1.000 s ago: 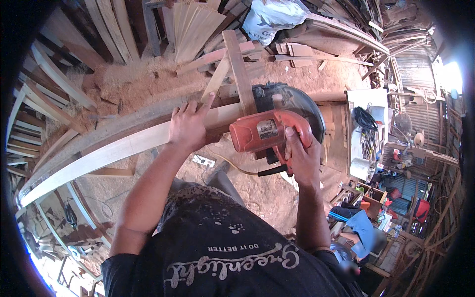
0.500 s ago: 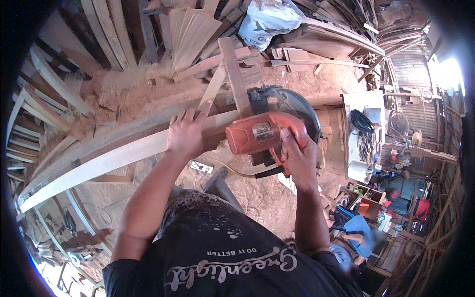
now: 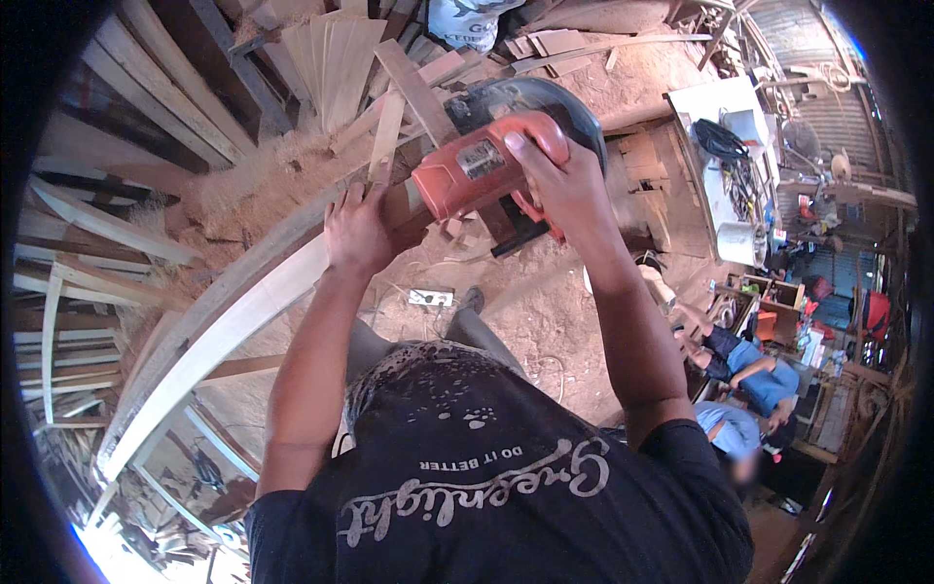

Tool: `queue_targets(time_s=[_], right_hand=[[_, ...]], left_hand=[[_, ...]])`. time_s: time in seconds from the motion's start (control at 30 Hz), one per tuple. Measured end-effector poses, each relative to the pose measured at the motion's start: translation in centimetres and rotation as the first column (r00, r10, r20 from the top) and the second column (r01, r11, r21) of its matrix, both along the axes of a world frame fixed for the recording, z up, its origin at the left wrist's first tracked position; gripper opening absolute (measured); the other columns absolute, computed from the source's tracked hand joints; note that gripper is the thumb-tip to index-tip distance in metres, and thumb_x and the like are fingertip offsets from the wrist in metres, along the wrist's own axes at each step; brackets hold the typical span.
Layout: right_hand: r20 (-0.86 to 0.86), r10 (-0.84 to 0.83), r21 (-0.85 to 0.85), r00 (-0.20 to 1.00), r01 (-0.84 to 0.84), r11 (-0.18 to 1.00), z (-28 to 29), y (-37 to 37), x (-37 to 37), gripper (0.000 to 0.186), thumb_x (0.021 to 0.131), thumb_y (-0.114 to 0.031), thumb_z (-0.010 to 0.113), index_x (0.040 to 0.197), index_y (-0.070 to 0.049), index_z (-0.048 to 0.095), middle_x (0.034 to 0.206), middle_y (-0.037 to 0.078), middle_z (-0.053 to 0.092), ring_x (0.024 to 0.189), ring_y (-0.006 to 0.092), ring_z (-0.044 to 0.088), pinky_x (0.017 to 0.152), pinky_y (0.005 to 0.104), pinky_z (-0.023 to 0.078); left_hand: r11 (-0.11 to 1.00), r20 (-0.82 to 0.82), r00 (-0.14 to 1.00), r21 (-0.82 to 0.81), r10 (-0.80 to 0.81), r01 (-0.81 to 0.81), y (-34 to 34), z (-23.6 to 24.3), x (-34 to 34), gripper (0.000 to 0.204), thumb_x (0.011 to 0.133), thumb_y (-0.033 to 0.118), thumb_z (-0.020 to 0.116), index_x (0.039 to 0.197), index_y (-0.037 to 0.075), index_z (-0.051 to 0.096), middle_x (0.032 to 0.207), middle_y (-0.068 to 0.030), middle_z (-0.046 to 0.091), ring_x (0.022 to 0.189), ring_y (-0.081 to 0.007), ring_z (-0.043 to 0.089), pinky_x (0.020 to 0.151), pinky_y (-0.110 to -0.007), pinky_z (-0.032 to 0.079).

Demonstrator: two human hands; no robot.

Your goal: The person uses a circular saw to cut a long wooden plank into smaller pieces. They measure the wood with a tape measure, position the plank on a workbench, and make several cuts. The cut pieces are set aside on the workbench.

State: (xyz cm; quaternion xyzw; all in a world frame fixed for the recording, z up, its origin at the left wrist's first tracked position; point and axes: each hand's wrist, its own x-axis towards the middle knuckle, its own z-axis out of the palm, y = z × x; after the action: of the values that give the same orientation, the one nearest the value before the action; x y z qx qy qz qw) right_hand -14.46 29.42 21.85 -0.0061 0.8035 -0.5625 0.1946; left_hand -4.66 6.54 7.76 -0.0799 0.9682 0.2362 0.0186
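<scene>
My right hand (image 3: 564,195) is shut on the handle of a red circular saw (image 3: 467,170) with a dark round guard (image 3: 574,117), resting over a long, pale curved board (image 3: 224,321). My left hand (image 3: 358,229) grips that board just left of the saw, its fingers near a light wooden stick (image 3: 387,127). A flat reddish-brown crosspiece (image 3: 413,92) runs from beside the saw toward the back. The blade and the cut are hidden under the saw.
Stacked timber offcuts (image 3: 321,68) and sawdust lie at back and left, near a white sack (image 3: 467,19). A power strip (image 3: 431,298) is on the floor. A cluttered white bench (image 3: 715,107) stands right. Two people (image 3: 764,380) are at lower right.
The saw and both hands have moved forward and higher in the view, and the board appears more steeply slanted. The camera's view has shifted, bringing the people more into sight.
</scene>
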Motion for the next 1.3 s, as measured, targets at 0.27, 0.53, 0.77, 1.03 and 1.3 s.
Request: queue_targets(time_s=[0.27,0.53,0.77,1.03,1.3], right_hand=[[-0.259,0.06,0.117,0.964,-0.03,0.993,-3.0,-0.5,-2.8,0.027,0.098,-0.034,0.073,0.112,-0.011,0.075,0.067,-0.002,0.058,0.051,0.0067,0.052,0.044,0.0277,0.039],[-0.352,-0.098,0.123,0.931,0.15,0.981,-2.8,6.4,3.7,0.043,0.095,-0.036,0.07,0.118,0.0,0.071,0.102,0.02,0.075,0.096,0.035,0.073,0.084,0.0411,0.055],[-0.025,-0.479,-0.228,0.878,0.461,0.857,-8.9,20.8,11.4,0.035,0.102,-0.026,0.066,0.131,-0.008,0.069,0.108,0.003,0.075,0.09,0.0122,0.068,0.077,0.0282,0.054],[0.236,-0.432,0.311,0.871,0.353,0.883,-34.4,34.6,15.3,0.038,0.095,-0.03,0.067,0.121,-0.002,0.065,0.084,0.012,0.069,0.072,0.023,0.066,0.065,0.0362,0.052],[0.5,-0.297,0.636,0.814,-0.111,0.764,-54.3,41.6,13.0,0.052,0.086,-0.037,0.073,0.121,0.0,0.067,0.12,0.03,0.069,0.117,0.0435,0.066,0.099,0.0496,0.051]], left_hand=[[1.0,0.005,1.0,0.012,0.002,-0.002,0.7,-0.3,-0.8,0.117,0.062,0.058,0.091,0.159,0.02,0.038,0.129,-0.0189,0.063,0.119,-0.0378,0.063,0.103,-0.051,0.049],[0.983,0.115,0.992,-0.182,0.05,-0.028,1.6,0.3,-0.7,0.129,0.063,0.065,0.088,0.165,0.022,0.022,0.153,-0.019,0.05,0.132,-0.0406,0.056,0.109,-0.05,0.048],[0.989,0.169,0.985,-0.15,0.045,-0.019,1.3,-2.0,-1.1,0.131,0.062,0.07,0.085,0.166,0.023,0.02,0.15,-0.0242,0.051,0.135,-0.0428,0.052,0.113,-0.052,0.042],[0.989,0.116,0.993,0.141,0.032,-0.048,2.4,-1.8,-0.6,0.122,0.066,0.041,0.091,0.165,0.018,0.024,0.159,-0.0207,0.041,0.146,-0.0385,0.041,0.122,-0.049,0.03],[0.998,0.101,0.995,-0.069,0.016,-0.009,2.2,-2.8,-0.9,0.133,0.06,0.042,0.093,0.166,0.016,0.018,0.168,-0.018,0.023,0.153,-0.0363,0.028,0.126,-0.048,0.025]])
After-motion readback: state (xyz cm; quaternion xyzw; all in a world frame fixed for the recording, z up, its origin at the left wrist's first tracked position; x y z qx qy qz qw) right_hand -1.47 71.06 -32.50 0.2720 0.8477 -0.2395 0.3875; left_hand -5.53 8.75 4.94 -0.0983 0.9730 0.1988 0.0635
